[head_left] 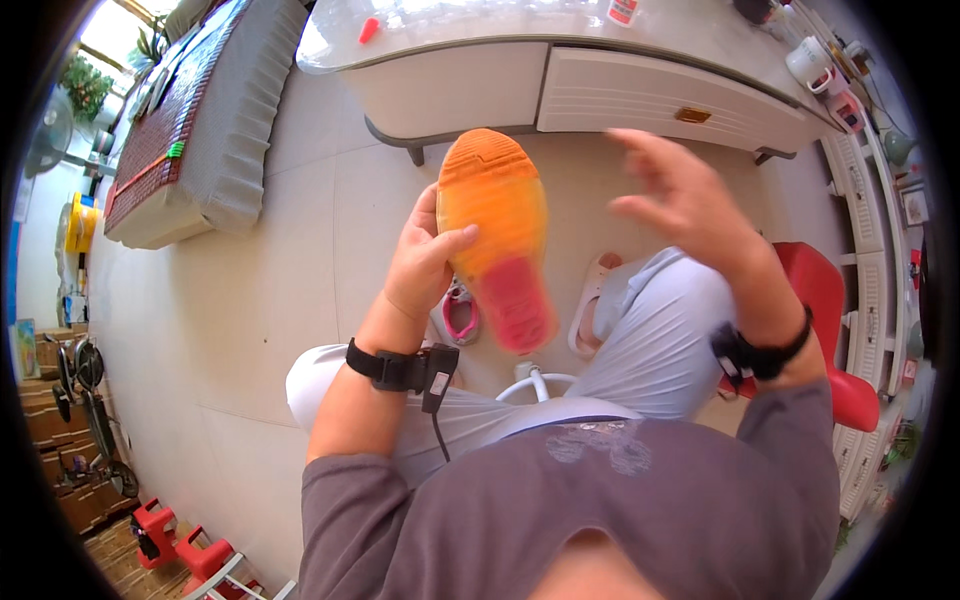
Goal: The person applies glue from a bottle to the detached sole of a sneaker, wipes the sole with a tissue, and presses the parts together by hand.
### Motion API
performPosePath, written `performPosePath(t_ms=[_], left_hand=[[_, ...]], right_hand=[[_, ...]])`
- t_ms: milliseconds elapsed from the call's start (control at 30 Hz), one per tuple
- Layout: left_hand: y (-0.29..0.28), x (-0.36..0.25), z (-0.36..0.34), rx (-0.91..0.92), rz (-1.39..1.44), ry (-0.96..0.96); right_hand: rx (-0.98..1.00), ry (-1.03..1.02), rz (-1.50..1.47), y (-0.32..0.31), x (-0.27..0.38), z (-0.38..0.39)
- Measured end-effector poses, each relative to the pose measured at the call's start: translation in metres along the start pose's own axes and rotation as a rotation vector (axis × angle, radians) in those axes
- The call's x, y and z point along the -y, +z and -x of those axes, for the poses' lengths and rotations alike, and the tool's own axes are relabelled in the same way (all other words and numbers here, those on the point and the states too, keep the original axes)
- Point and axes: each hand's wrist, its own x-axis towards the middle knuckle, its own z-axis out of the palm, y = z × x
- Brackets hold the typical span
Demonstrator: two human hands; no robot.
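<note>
My left hand [428, 250] grips an orange and pink shoe sole [495, 225] by its left edge, thumb across the front. The ridged orange end points away from me and the pink part toward me. Whether a shoe upper is attached behind it is hidden. To its right, my right hand [680, 195] is raised in the air with fingers apart and nothing in it. A shoe with a pink lining [461, 316] stands on the floor below the sole, partly hidden by my left wrist and the sole.
Ahead is a white cabinet [440, 90] with a drawer; on its top are a small red cap [369, 29] and a white-and-red bottle [622, 11]. A cloth-covered table [225, 130] stands at left. A red chair [810, 290] is at my right, red stools [200, 555] lower left.
</note>
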Motion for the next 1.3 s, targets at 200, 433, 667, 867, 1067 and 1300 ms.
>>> performPosePath(t_ms=[200,433,667,867,1067,1300], left_hand=[[0.004,0.001,0.002,0.058,-0.033,-0.023],[-0.008,-0.003,0.009,0.057,-0.058,-0.110],[-0.005,-0.004,0.002,0.059,-0.146,-0.145],[-0.024,0.019,0.007,0.053,-0.494,-0.196],[-0.008,0.013,0.001,-0.038,-0.275,-0.104],[-0.001,0.019,0.001,-0.079,-0.450,-0.138]], right_hand=[[0.012,-0.339,-0.214,0.067,-0.004,-0.042],[-0.161,-0.508,0.233,0.081,-0.009,-0.042],[-0.304,-0.630,0.071,0.082,-0.016,-0.049],[-0.144,-0.032,-0.266,0.029,-0.031,-0.058],[0.140,-0.269,0.243,0.080,-0.019,-0.043],[0.154,-0.368,0.397,0.093,-0.016,-0.037]])
